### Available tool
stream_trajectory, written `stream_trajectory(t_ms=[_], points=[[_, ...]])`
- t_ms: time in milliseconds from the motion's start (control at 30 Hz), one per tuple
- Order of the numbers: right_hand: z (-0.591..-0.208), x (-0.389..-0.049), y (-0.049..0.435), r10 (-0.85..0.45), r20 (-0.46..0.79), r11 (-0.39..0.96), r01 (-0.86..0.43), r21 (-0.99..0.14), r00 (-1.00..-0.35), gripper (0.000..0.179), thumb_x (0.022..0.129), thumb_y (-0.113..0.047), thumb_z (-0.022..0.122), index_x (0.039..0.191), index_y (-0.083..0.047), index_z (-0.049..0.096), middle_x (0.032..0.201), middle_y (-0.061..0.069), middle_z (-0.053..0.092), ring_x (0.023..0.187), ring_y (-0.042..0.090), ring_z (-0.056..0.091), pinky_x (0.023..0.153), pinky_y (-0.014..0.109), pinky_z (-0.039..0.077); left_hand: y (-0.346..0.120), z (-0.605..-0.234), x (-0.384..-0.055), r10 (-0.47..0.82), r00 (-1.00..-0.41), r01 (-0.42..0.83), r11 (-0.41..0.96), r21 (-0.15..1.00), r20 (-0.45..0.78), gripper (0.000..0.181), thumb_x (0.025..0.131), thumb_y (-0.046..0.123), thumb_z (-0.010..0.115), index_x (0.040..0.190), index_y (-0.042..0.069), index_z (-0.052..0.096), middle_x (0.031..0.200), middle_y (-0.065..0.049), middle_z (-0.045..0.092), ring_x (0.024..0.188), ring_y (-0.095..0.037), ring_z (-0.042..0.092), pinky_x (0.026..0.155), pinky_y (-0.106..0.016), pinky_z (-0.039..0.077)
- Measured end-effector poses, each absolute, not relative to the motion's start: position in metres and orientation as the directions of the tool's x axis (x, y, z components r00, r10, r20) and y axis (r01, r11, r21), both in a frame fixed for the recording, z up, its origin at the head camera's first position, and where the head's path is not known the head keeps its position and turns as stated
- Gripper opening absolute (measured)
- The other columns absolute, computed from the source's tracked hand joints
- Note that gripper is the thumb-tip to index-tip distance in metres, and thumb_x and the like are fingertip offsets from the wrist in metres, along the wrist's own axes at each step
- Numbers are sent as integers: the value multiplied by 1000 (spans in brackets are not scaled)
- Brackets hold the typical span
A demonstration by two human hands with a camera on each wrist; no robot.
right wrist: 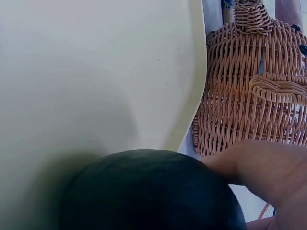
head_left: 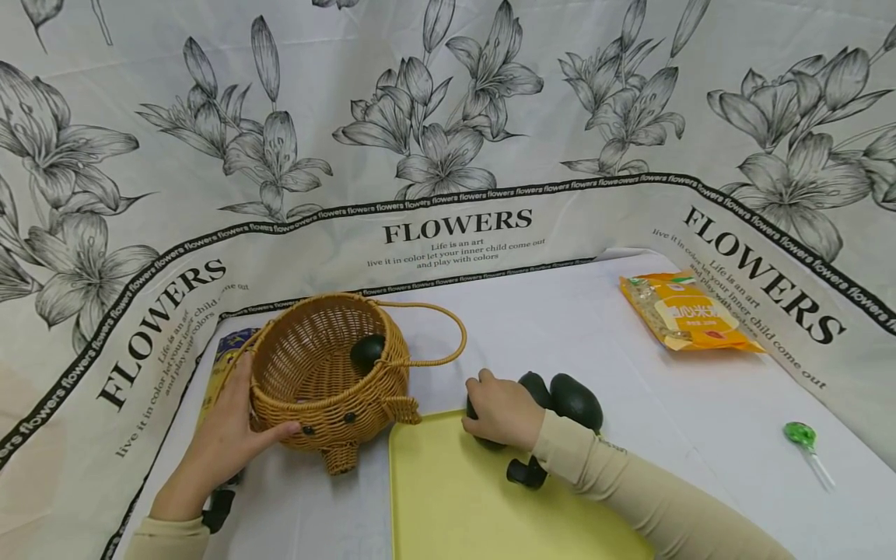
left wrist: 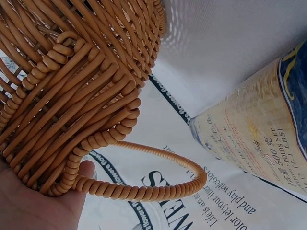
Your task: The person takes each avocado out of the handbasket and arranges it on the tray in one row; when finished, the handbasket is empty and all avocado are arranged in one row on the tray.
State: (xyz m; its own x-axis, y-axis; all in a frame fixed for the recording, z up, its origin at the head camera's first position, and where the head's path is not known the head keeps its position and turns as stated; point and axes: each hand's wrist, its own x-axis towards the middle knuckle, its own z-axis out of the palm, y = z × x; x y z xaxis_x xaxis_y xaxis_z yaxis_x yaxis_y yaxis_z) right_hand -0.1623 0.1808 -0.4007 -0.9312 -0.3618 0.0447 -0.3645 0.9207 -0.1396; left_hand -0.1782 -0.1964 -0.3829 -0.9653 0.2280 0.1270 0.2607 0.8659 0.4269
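A pig-faced wicker basket (head_left: 336,416) stands on the left of the table, with one dark green avocado (head_left: 367,354) inside. My left hand (head_left: 224,435) holds its left side, the thumb on the front below the rim; in the left wrist view the palm lies against the woven ear (left wrist: 72,115). My right hand (head_left: 505,408) grips another avocado (right wrist: 153,191) over the far edge of the yellow tray (head_left: 448,490), and its fingers partly cover it. Two more avocados, one (head_left: 576,400) in front of the other (head_left: 533,387), lie just beyond my right wrist.
The basket's loop handle (head_left: 458,330) sticks out to the right. A blue and yellow packet (left wrist: 254,124) stands left of the basket. At the back right lies an orange food bag (head_left: 689,311), and nearer on the right a green lollipop (head_left: 800,435). Flower-printed cloth surrounds the table.
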Motion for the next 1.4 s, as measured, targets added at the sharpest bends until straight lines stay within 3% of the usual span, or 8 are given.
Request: stream_trajectory(t_ms=[567, 833, 1400], points=[[-398, -166, 182, -377, 18, 912, -374, -165, -926, 52, 84, -36, 68, 117, 3, 60, 94, 14, 59, 67, 17, 55, 57, 31, 50, -196, -382, -177, 229, -965, 260, 866, 427, 124, 123, 76, 57, 70, 149, 13, -19, 158, -21, -8, 140, -52, 12, 103, -70, 23], [-394, -167, 182, -394, 56, 897, -397, -192, -917, 54, 85, -36, 67, 122, 2, 58, 104, 17, 61, 80, 24, 62, 67, 36, 54, -196, -382, -177, 231, -963, 269, 864, 425, 139, 124, 75, 56, 71, 150, 12, -18, 157, -23, -6, 139, -52, 14, 103, -70, 23], [-378, -170, 188, -333, 76, 902, -340, -266, -940, 53, 88, -40, 63, 124, -1, 58, 114, 16, 61, 98, 27, 63, 80, 39, 55, -197, -384, -179, 230, -963, 270, 865, 424, 143, 124, 75, 57, 71, 150, 13, -18, 158, -21, -6, 139, -51, 14, 103, -70, 24]])
